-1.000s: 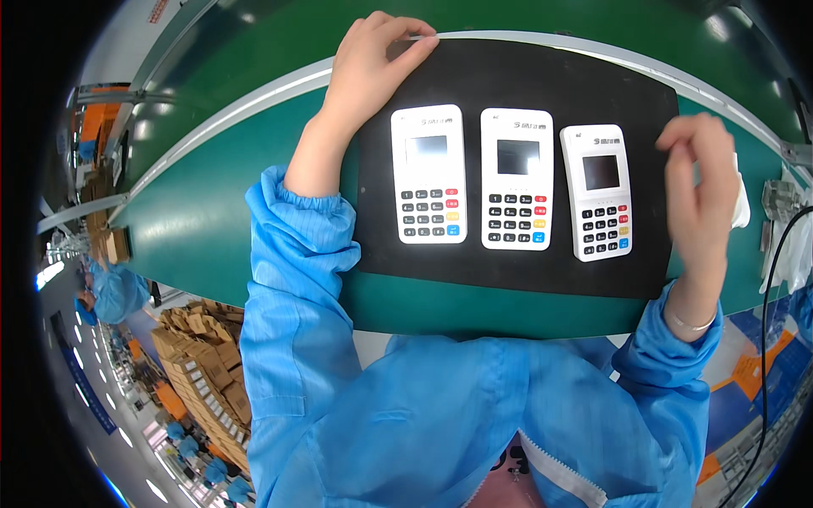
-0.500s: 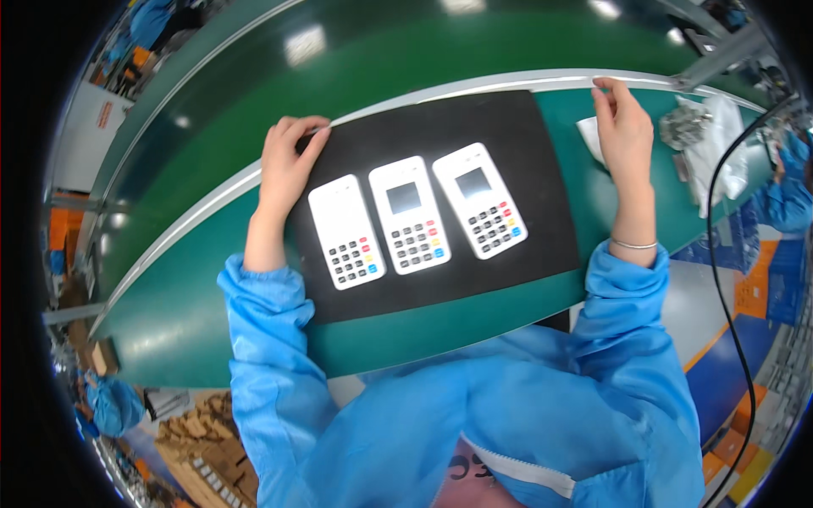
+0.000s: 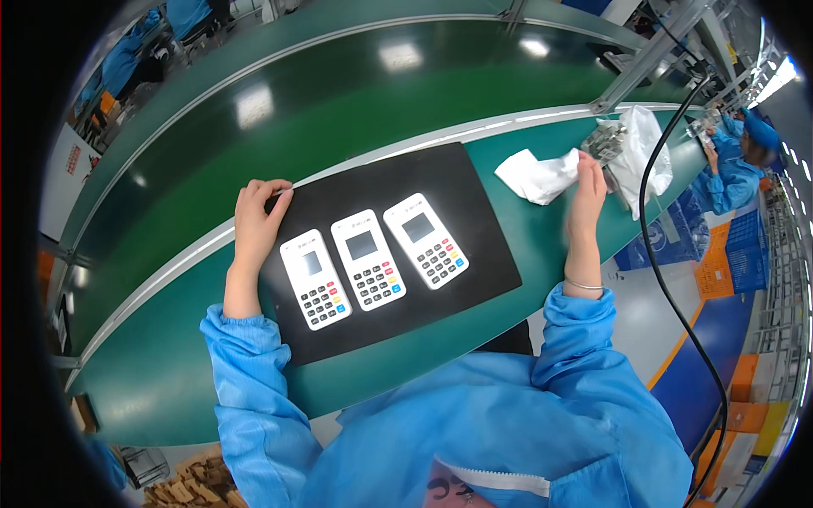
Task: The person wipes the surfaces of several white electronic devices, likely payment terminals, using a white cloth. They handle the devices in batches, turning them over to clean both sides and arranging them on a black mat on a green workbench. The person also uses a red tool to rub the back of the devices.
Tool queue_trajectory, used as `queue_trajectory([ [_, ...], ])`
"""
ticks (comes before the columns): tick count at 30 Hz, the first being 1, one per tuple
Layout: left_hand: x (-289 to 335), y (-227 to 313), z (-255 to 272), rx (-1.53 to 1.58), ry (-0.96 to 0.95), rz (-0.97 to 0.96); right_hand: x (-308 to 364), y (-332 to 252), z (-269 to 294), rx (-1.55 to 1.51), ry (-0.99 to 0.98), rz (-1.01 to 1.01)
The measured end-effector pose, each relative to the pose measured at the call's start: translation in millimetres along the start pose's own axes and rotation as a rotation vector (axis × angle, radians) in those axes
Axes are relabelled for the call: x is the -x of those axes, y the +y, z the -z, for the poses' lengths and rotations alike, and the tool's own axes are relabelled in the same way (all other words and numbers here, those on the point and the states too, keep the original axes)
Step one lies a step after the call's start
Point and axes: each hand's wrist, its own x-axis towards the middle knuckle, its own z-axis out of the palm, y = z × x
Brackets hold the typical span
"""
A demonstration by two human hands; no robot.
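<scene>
Three white card payment terminals (image 3: pixel 368 259) lie face up in a slanting row on a black mat (image 3: pixel 474 279). Each has a small grey screen and a keypad with dark, red, yellow and blue keys. At the mat's far left corner rests my left hand (image 3: pixel 257 222), thumb and fingers apart, holding no terminal. Over to the right, my right hand (image 3: pixel 586 199) has its fingers closed at the edge of a crumpled white cloth (image 3: pixel 538 176), which spreads leftward on the green bench. The fingertips' exact grip is partly hidden.
Beyond my right hand sit a white plastic bag (image 3: pixel 648 152) and a clear bag of small metallic-looking parts (image 3: pixel 605 142). A black cable (image 3: pixel 650 237) hangs across the right side. Past the metal rail lies a green conveyor (image 3: pixel 339 110). A co-worker in blue (image 3: pixel 732 173) is at the right.
My view has turned, so the bench appears lower and farther left. More of the white cloth shows, spread out left of my right hand. My left hand stays at the mat's corner.
</scene>
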Motion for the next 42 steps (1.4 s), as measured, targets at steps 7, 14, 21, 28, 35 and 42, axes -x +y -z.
queue_trajectory([
  [7, 3, 2, 4, 0.025, 0.012, 0.020, -29, 30, 51, -0.695, -0.014, -0.446],
  [14, 1, 2, 0, 0.031, 0.008, 0.023, -122, 5, 86, 0.484, 0.242, 0.259],
  [21, 5, -5, 4, 0.009, 0.041, -0.007, -133, -9, 63, 1.183, -0.047, 0.305],
  [28, 0, -8, -7, 0.020, 0.038, -0.048, -143, -28, 87, 1.203, -0.143, 0.440],
  [35, 9, 1, 4, -0.033, 0.297, -0.207, 45, -103, -10, 0.722, -0.311, 0.384],
  [42, 83, 94, 15, 0.056, -0.012, -0.466, 163, -124, -75, 0.462, -0.658, 0.617],
])
